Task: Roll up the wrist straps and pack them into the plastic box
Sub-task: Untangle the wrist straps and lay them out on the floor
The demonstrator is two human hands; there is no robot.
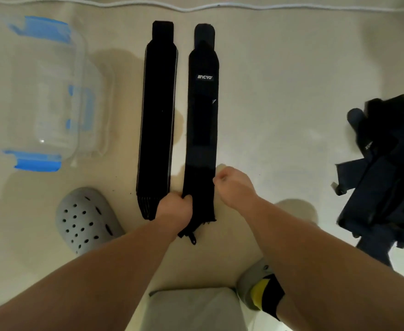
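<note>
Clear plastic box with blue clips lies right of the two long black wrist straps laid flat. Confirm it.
No: the head view shows the clear plastic box with blue clips left of the two long black wrist straps laid flat.

Home by the look, pale bare floor (279,103), grey clog (86,218) on it; clip-lid plastic box (79,68), white cable (189,10)
</note>
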